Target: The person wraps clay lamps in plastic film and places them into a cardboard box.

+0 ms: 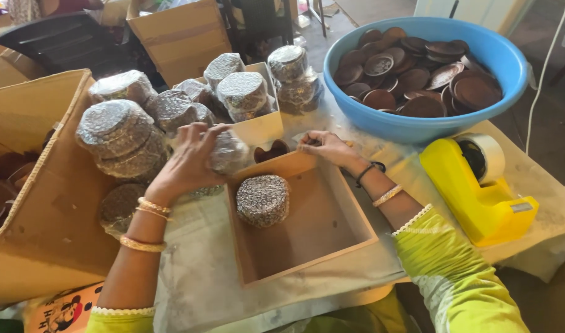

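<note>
a person in lime-green sleeves is packing wrapped stacks of small clay dishes at a cloth-covered table point(202, 271). running largest to smallest: an open carton point(41, 203) is lying on its side at the left with wrapped stacks point(119, 139) piling out of it; a blue basin point(418, 126) of loose brown dishes is sitting at the far right; a shallow tray box point(350, 237) is resting in the middle, holding one wrapped stack point(262, 199) in its near-left part; a small white box point(261, 126) behind it is brimming with more bundles; a yellow tape dispenser point(480, 197) is standing to the right. the left hand point(186, 163) is closing around another bundle point(228, 153), gripping it just above the tray's far-left corner. the right hand point(327, 147) is resting curled on the tray's far rim, seemingly steadying it; whether it is pinching anything cannot be told. a loose brown dish point(271, 150) is lying between the two hands. the step in hand seems to be filling the tray; the next move probably calls for lowering the bundle into the free space beside the first stack, keeping it upright.
</note>
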